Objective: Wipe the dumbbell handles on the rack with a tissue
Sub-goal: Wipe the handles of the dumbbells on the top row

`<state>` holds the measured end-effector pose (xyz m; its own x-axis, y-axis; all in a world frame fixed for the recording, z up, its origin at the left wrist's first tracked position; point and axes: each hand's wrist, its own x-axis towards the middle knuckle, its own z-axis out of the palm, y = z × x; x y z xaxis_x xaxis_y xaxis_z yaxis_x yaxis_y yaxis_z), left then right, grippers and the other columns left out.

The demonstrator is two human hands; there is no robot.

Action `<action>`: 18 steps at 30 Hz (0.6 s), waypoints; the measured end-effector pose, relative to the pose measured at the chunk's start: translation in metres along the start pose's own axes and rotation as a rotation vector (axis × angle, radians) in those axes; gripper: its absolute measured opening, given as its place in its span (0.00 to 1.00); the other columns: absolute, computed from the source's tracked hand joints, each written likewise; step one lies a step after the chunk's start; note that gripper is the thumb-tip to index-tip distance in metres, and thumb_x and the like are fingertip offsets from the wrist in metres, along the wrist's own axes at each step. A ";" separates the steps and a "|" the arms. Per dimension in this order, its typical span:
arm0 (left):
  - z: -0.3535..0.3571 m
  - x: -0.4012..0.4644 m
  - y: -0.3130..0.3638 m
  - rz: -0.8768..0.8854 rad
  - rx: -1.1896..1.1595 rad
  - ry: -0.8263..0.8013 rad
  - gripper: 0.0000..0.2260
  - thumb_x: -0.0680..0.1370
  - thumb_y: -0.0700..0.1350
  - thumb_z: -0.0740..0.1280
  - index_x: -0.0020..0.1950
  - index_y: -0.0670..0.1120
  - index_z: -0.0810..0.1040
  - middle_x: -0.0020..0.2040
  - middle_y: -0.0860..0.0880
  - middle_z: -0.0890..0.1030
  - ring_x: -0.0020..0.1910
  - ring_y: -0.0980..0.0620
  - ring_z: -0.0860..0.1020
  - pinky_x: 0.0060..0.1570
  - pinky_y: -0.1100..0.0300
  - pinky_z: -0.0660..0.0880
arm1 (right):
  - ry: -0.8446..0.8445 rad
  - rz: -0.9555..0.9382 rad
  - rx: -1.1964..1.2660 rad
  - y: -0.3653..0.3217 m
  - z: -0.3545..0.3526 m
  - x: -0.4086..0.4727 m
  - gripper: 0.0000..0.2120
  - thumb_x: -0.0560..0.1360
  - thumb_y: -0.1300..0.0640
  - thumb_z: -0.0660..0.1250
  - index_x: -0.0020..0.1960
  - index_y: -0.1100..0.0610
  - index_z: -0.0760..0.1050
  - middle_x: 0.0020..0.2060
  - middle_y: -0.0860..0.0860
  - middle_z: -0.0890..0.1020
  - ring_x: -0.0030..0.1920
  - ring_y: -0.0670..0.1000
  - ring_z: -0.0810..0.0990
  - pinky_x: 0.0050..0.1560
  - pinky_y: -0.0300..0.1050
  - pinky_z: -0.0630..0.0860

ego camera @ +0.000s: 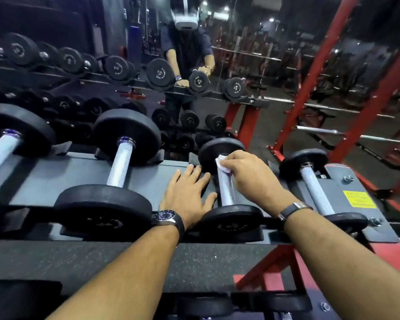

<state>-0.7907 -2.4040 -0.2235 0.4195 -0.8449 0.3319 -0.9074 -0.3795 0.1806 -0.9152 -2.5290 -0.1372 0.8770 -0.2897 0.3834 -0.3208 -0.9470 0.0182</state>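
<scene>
mirrored gym wall fills the upper frame. below, a flat grey rack (pixel 56 181) carries round black dumbbells. mid-frame, the left hand (pixel 187 192) lies flat, fingers spread; the right hand (pixel 252 174) pinches a crumpled white tissue (pixel 222 163) round a knurled steel handle (pixel 226 188).

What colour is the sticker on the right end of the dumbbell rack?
Yellow, with small red print too blurred to read. The sticker shows in the head view, on the grey rack plate.

You're standing in a gym. Dumbbells (pixel 116 172) line the rack (pixel 44 179) before you. A mirror (pixel 240 42) reflects red frames (pixel 310 72).
</scene>
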 end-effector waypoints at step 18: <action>-0.001 0.001 0.001 -0.015 0.018 -0.005 0.32 0.77 0.64 0.48 0.78 0.53 0.63 0.80 0.49 0.61 0.80 0.50 0.54 0.78 0.49 0.50 | -0.051 -0.123 -0.017 0.000 -0.007 0.003 0.10 0.68 0.68 0.59 0.41 0.55 0.74 0.45 0.50 0.76 0.42 0.56 0.73 0.41 0.53 0.76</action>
<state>-0.7913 -2.4049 -0.2220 0.4332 -0.8408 0.3245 -0.9012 -0.3992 0.1687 -0.9155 -2.5289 -0.1298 0.9270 -0.1783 0.3299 -0.2151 -0.9734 0.0786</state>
